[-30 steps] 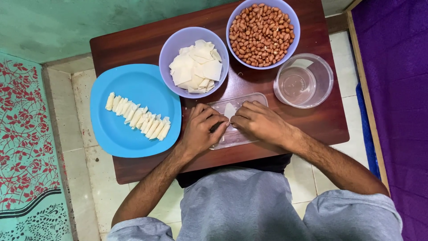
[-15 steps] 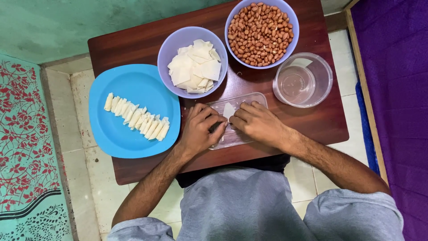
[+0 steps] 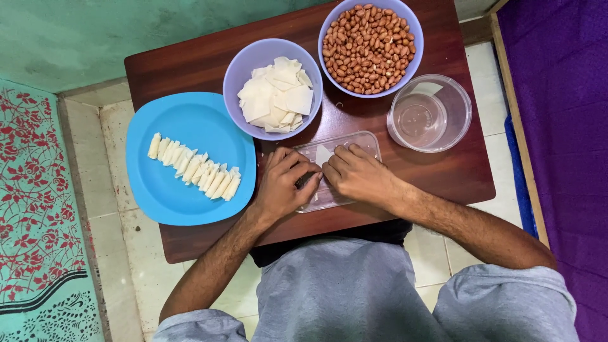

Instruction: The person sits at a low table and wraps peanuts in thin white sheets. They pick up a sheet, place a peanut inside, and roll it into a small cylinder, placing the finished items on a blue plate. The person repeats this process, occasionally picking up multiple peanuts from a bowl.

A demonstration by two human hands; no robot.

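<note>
1. A pale white wrapper (image 3: 323,154), thin and partly folded, lay on a clear plastic tray (image 3: 364,142) near the table's (image 3: 190,63) front edge.
2. Left hand (image 3: 282,187) and right hand (image 3: 358,174) pinched it, fingers curled closed.

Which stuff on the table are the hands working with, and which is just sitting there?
In use:
left hand
right hand
white wrapper
clear tray

Just sitting:
blue plate with a row of rolls
wrapper bowl
peanut bowl
clear tub
</note>
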